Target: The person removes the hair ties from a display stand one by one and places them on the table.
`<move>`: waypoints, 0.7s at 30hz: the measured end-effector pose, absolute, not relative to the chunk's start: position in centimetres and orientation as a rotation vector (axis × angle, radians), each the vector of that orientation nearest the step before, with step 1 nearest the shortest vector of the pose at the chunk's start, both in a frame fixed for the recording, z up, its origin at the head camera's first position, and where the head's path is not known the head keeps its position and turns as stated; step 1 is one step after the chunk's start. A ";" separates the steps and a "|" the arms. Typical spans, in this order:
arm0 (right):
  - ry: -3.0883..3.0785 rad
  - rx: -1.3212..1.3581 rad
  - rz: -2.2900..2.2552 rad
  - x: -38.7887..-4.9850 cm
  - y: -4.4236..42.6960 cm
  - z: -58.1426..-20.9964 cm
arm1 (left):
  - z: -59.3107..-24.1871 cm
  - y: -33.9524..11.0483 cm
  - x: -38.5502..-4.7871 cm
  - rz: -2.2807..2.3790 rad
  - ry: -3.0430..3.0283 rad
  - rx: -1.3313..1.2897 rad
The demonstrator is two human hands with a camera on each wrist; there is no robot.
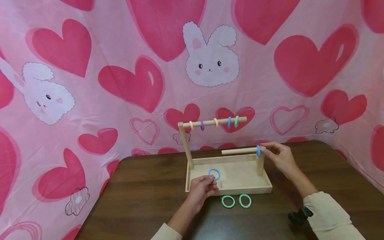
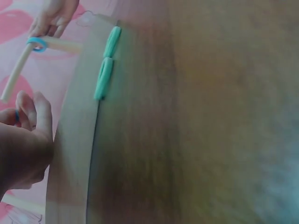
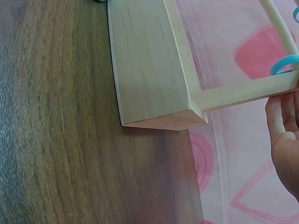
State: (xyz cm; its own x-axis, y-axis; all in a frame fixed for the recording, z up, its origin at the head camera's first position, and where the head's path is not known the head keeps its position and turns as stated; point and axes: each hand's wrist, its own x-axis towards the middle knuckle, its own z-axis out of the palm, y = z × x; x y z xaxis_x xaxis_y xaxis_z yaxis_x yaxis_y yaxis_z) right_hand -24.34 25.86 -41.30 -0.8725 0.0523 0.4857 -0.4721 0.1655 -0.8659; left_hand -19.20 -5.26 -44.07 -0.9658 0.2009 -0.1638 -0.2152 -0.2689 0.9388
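Note:
A wooden rack (image 1: 229, 192) with a tray base carries two horizontal dowels, each on its own post. Between thumb and fingers my left hand (image 1: 200, 191) pinches a blue ring (image 1: 218, 175), held above the tray and apart from the dowels. My right hand (image 1: 280, 158) grips the top of the right wooden post (image 1: 260, 166), its fingers against the post's outer side in the right wrist view. Close by those fingers, another blue ring (image 1: 258, 151) hangs on the lower dowel (image 1: 238, 151) at its post end. In the left wrist view, the left-hand ring is mostly hidden.
Several coloured rings, including a purple ring (image 1: 202, 125) and a green ring (image 1: 236, 121), hang on the upper dowel (image 1: 223, 121). Two green rings (image 1: 228, 201) lie on the brown table (image 1: 135, 200) before the tray. A heart-patterned cloth (image 1: 120, 60) hangs behind.

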 end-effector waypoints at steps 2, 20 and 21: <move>-2.053 0.393 1.741 -24.3 25.9 -41.3 | -44.3 -5.6 -18.9 2.300 1.700 -0.032; -1.979 0.439 1.803 -24.4 25.8 -41.6 | -46.2 -8.0 -16.4 2.175 1.627 -0.082; -1.980 0.436 1.800 -24.3 25.8 -41.6 | -46.3 -8.1 -16.3 2.164 1.624 -0.078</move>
